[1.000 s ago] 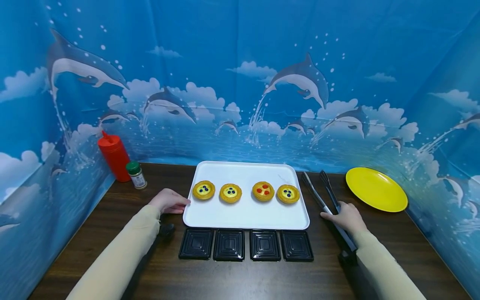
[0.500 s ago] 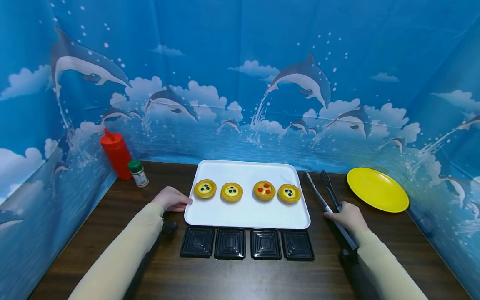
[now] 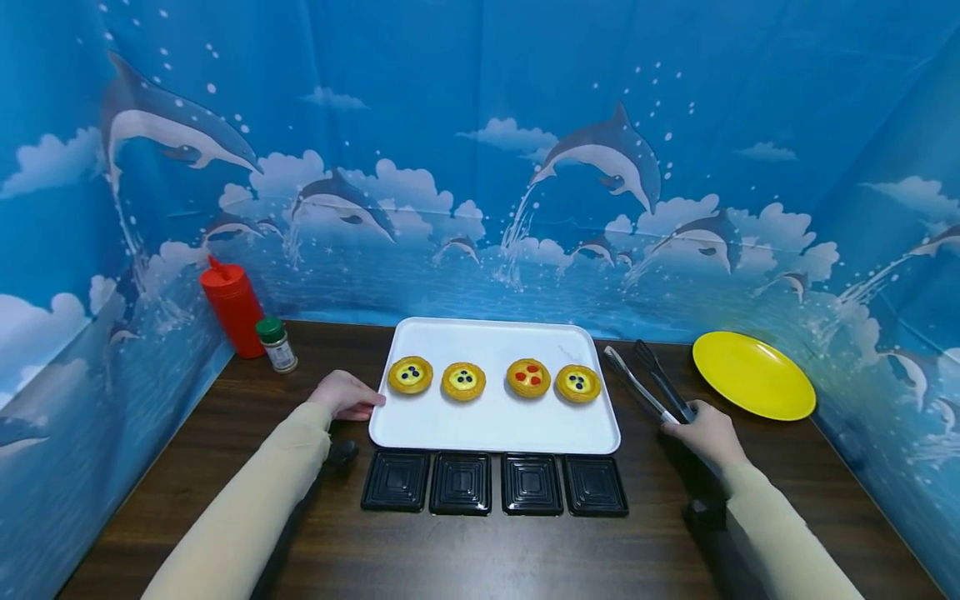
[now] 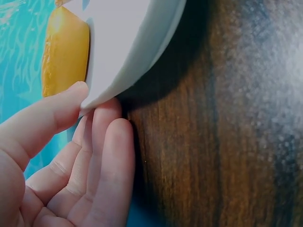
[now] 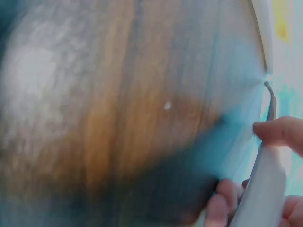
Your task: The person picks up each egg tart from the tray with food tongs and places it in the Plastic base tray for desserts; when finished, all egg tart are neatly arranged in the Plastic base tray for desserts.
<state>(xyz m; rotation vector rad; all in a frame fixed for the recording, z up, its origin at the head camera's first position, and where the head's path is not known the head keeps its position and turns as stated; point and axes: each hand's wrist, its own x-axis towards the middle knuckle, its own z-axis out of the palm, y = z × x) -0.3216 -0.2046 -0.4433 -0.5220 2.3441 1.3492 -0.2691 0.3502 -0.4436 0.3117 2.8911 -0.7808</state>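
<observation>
My left hand [image 3: 347,395] pinches the left edge of a white tray [image 3: 495,429], its thumb at the upper rim and fingers beneath. In the left wrist view, a golden tart [image 4: 66,52] stands close beyond the thumb. Along the tray lie a row of tarts: three with dark blue berries, such as the leftmost tart [image 3: 410,375], and one red-topped tart [image 3: 528,377]. My right hand [image 3: 707,433] grips a pair of tongs [image 3: 640,387], arms spread and pointing to the back wall. The thumb lies on the tongs' grey handle [image 5: 262,189]; their rear end is hidden by the hand.
Black square trays [image 3: 460,483] form a row in front of the white tray. A yellow plate [image 3: 753,375] sits at back right. A red squeeze bottle [image 3: 232,312] and a green-capped shaker [image 3: 276,346] stand at back left. A dolphin-print cloth [image 3: 480,167] hangs behind the table.
My right hand has shifted slightly right with the tongs, and their rear end, visible before, has passed out of sight behind the hand. The left hand stays at the tray's edge.
</observation>
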